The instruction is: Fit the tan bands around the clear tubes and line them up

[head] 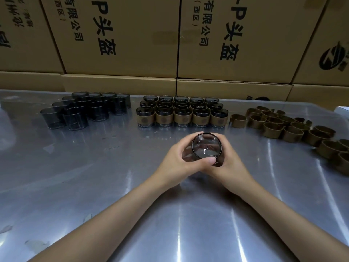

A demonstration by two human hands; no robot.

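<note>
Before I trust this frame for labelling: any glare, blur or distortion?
Head view: bright streaks of glare on the shiny metal table; wide-angle bending tilts the brown cardboard boxes; the loose tan bands at right look soft; the clear tube held in both hands is sharp.

My left hand and right hand cupped together at twelve o'clock, fingers curled round one tube, forearms converging from five and seven.
</note>
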